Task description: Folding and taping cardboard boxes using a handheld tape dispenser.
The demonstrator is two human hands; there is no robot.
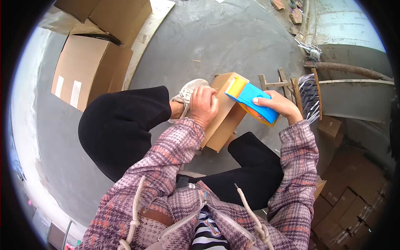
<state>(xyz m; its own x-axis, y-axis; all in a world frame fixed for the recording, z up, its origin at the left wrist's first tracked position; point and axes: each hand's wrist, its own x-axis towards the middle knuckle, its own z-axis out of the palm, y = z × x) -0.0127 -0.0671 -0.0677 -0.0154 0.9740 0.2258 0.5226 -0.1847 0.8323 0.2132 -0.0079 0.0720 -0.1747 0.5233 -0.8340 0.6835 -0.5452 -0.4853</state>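
Observation:
A brown cardboard box [221, 112] stands between my legs, with a flap or side panel reaching toward me. My left hand [203, 104] is closed at the box's left edge, its fingers bent against the cardboard; the fingertips are partly hidden. My right hand [279, 105] is wrapped round a blue and yellow tape dispenser [255, 96], thumb on its blue side. The dispenser's yellow front end meets the far upper corner of the box. Part of an orange-toned roll shows at its lower side.
Larger cardboard boxes [85, 66] stand at the far left on a pale board. To the right is a small wooden stool [296, 93] hung with white strips, near a wooden pole [354, 71]. Flattened cardboard [346, 204] lies at the lower right. My shoe [189, 93] is beside the box.

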